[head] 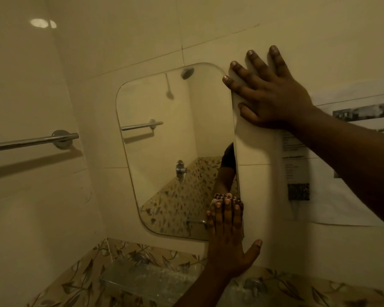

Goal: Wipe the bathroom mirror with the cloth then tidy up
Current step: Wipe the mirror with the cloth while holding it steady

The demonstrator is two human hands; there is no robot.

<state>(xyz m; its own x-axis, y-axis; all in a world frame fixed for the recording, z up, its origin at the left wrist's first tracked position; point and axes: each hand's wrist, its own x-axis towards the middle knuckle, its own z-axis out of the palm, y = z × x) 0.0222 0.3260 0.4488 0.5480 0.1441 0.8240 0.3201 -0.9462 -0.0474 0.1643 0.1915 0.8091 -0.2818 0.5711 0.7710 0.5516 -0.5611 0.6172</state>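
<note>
Your cloth shows a dark brown-and-pale check under your left fingers. The wall tiles around the mirror are plain cream; the band of tiles nearest you carries brown leaves on tan. At left the towel bar is shiny chrome, and the white paper at right bears black print
</note>
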